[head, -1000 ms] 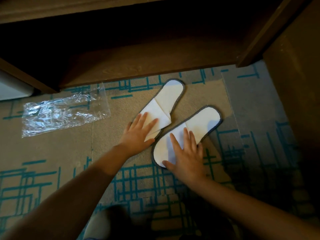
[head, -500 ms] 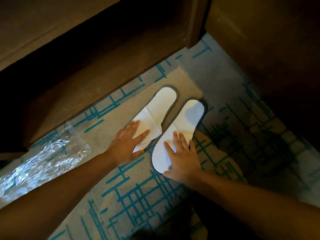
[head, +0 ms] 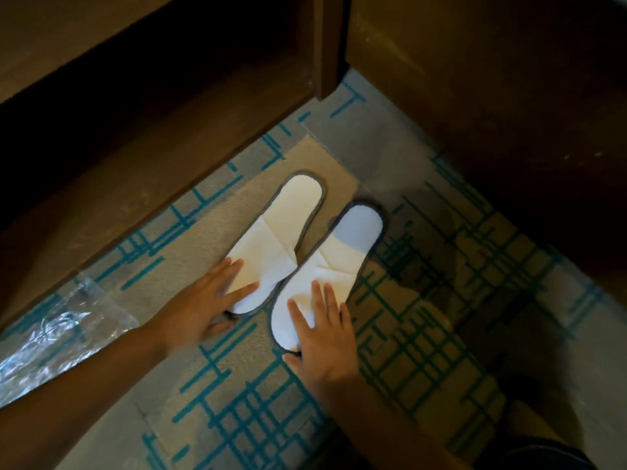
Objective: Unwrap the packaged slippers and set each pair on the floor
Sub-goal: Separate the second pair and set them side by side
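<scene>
Two flat white slippers (head: 307, 245), grey-edged, patterned carpet (head: 237, 401), hands (head: 258, 320) spread flat on them

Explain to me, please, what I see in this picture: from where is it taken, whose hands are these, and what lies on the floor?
There is no machine here. A person wears a camera on the head, and it looks forward and down, so you see that person's own two arms reaching away from you. The left hand lies flat on the near end of the left slipper. The right hand lies flat on the near end of the right slipper. Neither hand closes a grip; the fingers are spread. Both white slippers lie side by side on the patterned carpet, already unwrapped. The empty clear plastic bag lies to the left. Dark wooden furniture stands behind.
</scene>
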Demonstrator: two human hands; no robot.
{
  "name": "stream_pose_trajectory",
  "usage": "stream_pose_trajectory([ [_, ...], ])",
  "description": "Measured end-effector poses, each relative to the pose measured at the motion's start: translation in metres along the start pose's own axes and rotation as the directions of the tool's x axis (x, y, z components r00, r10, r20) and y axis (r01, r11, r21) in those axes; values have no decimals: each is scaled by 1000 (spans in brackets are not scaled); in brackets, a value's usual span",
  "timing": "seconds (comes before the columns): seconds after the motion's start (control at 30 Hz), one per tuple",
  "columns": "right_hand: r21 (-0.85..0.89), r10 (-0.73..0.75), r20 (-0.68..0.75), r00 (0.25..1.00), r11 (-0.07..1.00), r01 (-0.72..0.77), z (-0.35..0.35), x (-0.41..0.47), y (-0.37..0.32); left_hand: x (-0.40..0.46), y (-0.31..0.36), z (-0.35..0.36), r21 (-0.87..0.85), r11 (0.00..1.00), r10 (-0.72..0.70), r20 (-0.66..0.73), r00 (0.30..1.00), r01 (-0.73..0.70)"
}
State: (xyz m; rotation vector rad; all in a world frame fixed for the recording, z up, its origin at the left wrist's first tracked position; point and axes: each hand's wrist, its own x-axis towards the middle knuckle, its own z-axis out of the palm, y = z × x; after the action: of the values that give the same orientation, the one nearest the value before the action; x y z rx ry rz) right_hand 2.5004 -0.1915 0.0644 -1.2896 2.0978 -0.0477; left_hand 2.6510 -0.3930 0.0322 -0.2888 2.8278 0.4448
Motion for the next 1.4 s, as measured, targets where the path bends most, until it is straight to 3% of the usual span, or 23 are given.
stream_pose_trajectory([
  [0.13,-46,92,-158,983,994,-100,10,3,6,18,-2,-11,-28,999,29,3,1000,-28],
  [0.3,-32,156,-232,960,985,-168,12,-2,25,54,6,-19,-101,989,113,13,994,-111],
  [0.43,-40,223,-277,935,969,-243,4,-4,44,89,15,-29,13,969,247,2,969,-247],
  [0.57,-25,268,-320,909,956,-291,-4,-3,62,113,30,-35,48,967,249,31,968,-251],
  [0.7,-56,211,-374,903,967,-249,-3,-7,61,114,31,-33,97,959,265,10,964,-265],
  [0.93,-2,223,-421,879,969,-247,6,-4,60,116,31,-28,18,961,276,-67,959,-275],
  [1.4,-17,236,-476,847,961,-277,-2,-1,79,149,39,-37,52,940,339,-7,941,-338],
])
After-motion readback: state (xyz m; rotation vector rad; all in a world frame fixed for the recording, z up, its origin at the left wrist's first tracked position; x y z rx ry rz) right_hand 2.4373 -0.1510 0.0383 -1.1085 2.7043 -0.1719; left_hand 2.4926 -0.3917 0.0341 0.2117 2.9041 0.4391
